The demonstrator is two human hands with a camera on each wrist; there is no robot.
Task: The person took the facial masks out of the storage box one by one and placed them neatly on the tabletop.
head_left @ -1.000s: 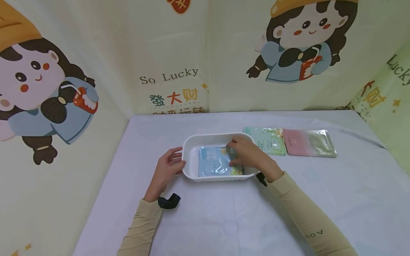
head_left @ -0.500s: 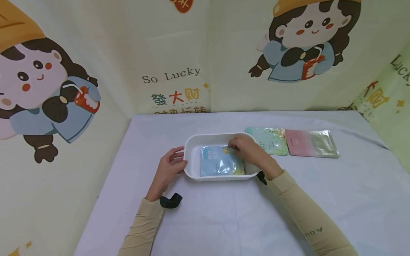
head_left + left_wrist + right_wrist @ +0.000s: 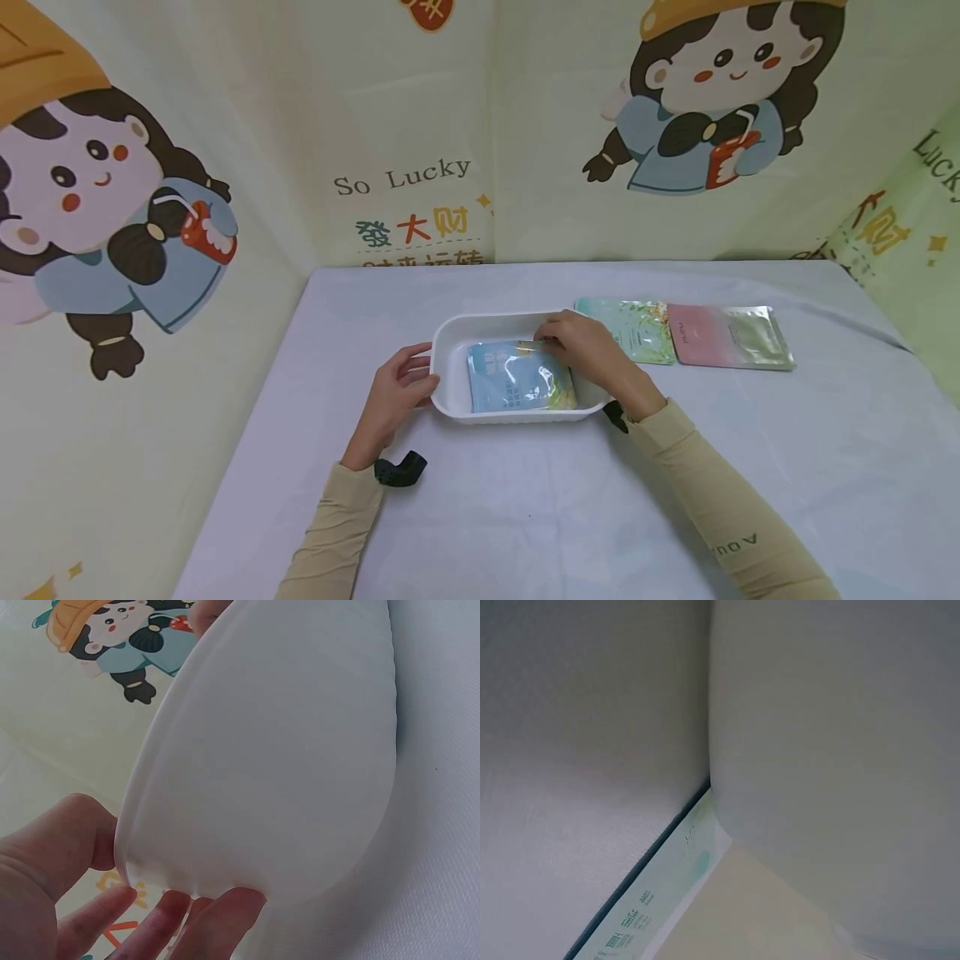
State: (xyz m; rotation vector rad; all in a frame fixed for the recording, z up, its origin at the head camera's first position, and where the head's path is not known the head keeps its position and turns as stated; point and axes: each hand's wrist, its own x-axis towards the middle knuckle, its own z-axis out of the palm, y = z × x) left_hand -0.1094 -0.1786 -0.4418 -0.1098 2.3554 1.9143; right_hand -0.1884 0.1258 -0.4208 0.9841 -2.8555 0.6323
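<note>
A white plastic tray [image 3: 450, 333] stands on the cloth-covered table, and a blue face mask sachet [image 3: 517, 379] lies inside it, slightly tilted. My left hand [image 3: 393, 392] holds the tray's left end; in the left wrist view its thumb [image 3: 94, 832] is at the rim and its fingertips meet the outer wall. My right hand [image 3: 588, 346] reaches over the tray's right end and pinches the sachet near its far right corner, its fingertips partly hidden. The right wrist view is mostly filled by the tray's outer wall [image 3: 832, 750].
Behind and right of the tray lie a green sachet [image 3: 637, 329] and a pink and silver sachet [image 3: 723, 335], side by side. White cloth [image 3: 510, 517] covers the table. Cartoon-printed curtains [image 3: 405, 100] enclose it at the back and sides.
My right fingers have drawn in from the sachet's right end to its far edge, and the sachet has turned and tipped slightly. My left hand keeps its hold on the tray.
</note>
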